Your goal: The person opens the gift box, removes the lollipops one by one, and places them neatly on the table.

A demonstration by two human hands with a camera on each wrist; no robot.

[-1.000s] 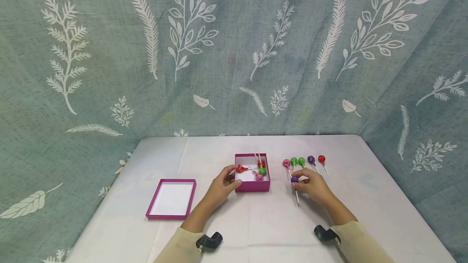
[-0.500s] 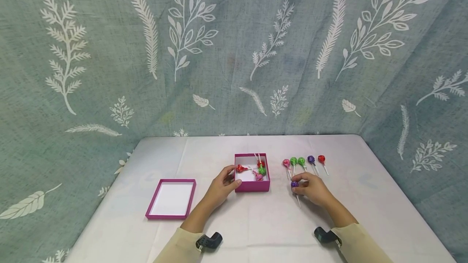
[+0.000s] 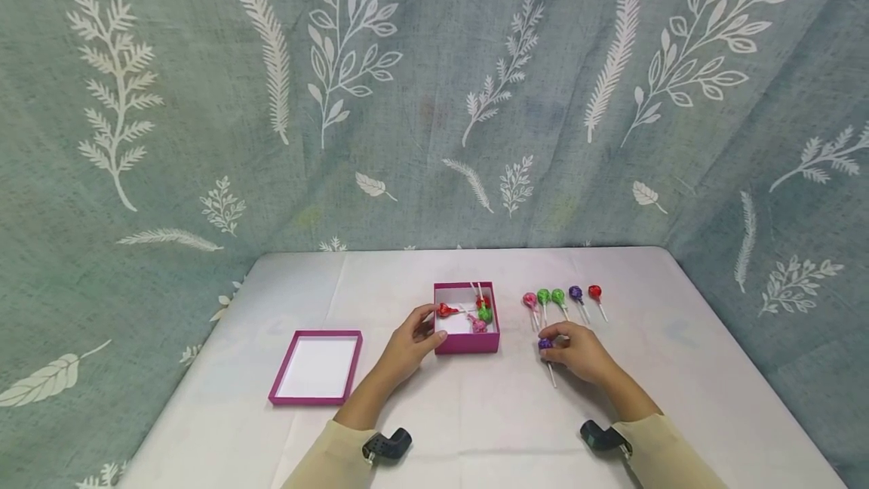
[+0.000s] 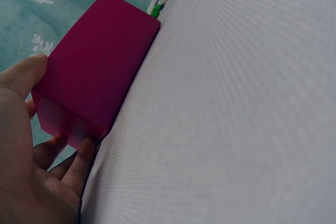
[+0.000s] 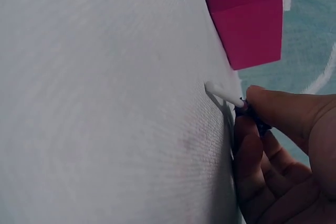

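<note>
My left hand (image 3: 409, 345) holds the left side of an open magenta box (image 3: 467, 343), its thumb at the near corner and its fingers against the side wall, as the left wrist view (image 4: 94, 72) shows. Inside the box lie several lollipops: a red one (image 3: 445, 310) at the left, and red, green (image 3: 485, 315) and pink (image 3: 478, 325) ones at the right. To the right of the box, my right hand (image 3: 577, 352) pinches a purple lollipop (image 3: 545, 344) by its wrapped head. Its white stick (image 5: 224, 94) slants down to the tablecloth in the right wrist view.
Behind the right hand is a row of several lollipops: pink (image 3: 529, 299), green (image 3: 558, 296), purple (image 3: 575, 293) and red (image 3: 594, 292). The box lid (image 3: 315, 367) lies inside-up at the left. A patterned curtain (image 3: 434, 96) hangs behind the white-covered table (image 3: 462, 421).
The right hand has brought the purple lollipop slightly nearer the person, and its stick has swung a little. The left hand and box keep their place; the head view has shifted slightly.
</note>
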